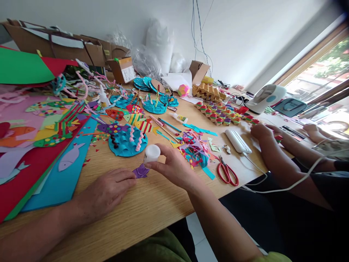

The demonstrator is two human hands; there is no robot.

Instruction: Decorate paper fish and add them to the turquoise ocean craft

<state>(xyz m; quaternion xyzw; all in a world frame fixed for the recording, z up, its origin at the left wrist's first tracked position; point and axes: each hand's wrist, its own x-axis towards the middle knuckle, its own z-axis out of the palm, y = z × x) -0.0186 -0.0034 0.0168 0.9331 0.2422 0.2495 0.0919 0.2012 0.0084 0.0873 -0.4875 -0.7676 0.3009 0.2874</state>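
My right hand (pixel 170 163) grips a white glue bottle (pixel 152 153), tipped upside down with its base upward. Under it on the wooden table lies a purple paper cut-out (pixel 141 171), possibly a fish; the bottle's nozzle is hidden. The closed fingers of my left hand (pixel 110 187) hold the cut-out's left end against the tabletop; the thumb is out of sight. Just beyond my hands sits a blue egg-carton disc (pixel 127 142) with pink and dark twisted strips. Paper fish, among them a striped one (pixel 144 126), lie at its far edge.
Red-handled scissors (pixel 227 173) and a heap of paper scraps (pixel 195 145) lie right of my hands. Coloured sheets (pixel 58 174) cover the left side. A white device (pixel 238 141) with a cable lies near a co-worker's hands (pixel 263 133). Another glue bottle (pixel 178 117) lies farther back.
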